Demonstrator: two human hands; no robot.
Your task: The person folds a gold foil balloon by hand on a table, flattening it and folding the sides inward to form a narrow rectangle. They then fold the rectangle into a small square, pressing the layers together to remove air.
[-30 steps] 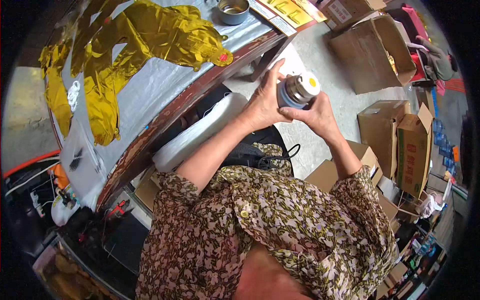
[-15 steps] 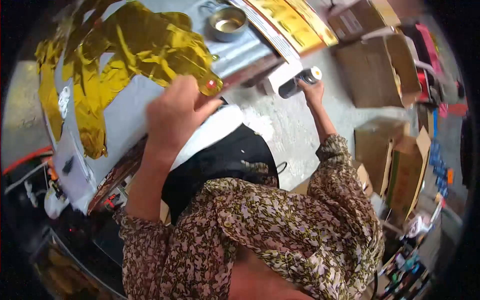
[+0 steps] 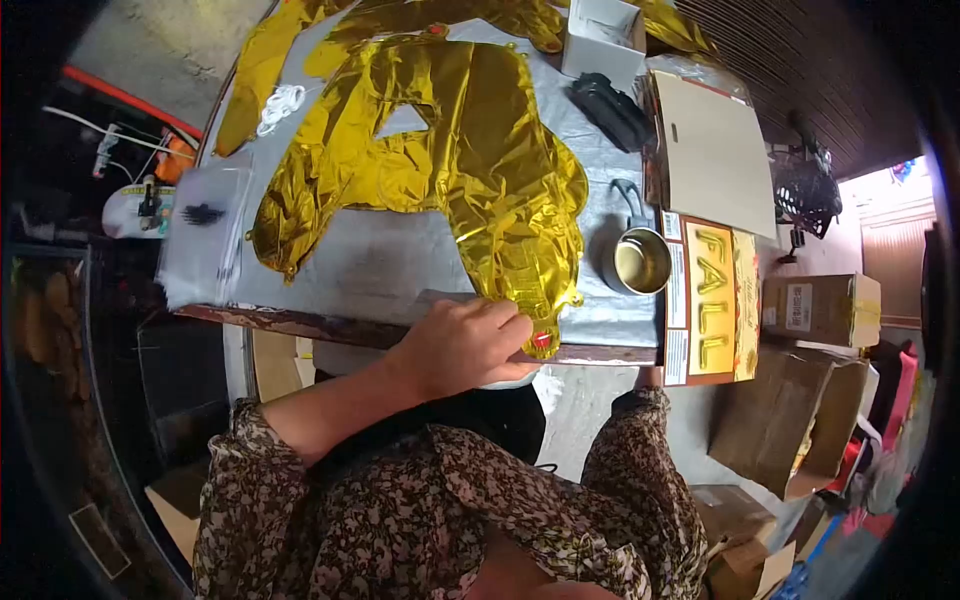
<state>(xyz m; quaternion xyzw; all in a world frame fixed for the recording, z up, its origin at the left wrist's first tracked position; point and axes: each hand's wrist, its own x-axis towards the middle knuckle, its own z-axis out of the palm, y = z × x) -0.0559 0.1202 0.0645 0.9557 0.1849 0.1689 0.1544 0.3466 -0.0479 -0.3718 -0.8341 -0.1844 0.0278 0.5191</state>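
Observation:
A flat gold foil balloon [image 3: 490, 150], shaped like a letter A, lies on the grey-covered table [image 3: 370, 260]. My left hand [image 3: 465, 345] is at the table's front edge with its fingers curled on the balloon's lower end, beside a tab with a red mark. Only the wrist of my right hand [image 3: 650, 378] shows, below the front edge near the yellow box; its fingers are hidden, and so is anything in them. A small metal cup [image 3: 638, 262] with a handle stands to the right of the balloon.
Around the balloon are a white box [image 3: 604, 45], a black object [image 3: 610, 112], white string [image 3: 280, 108] and clear plastic bags [image 3: 205, 235]. A yellow box [image 3: 710, 300] with raised letters lies at the right edge. Cardboard boxes [image 3: 775, 420] stand on the floor at right.
The view has swung up over the table. My right hand, which held a dark object with a white end, has gone behind the table edge. My left hand now rests on the balloon's end.

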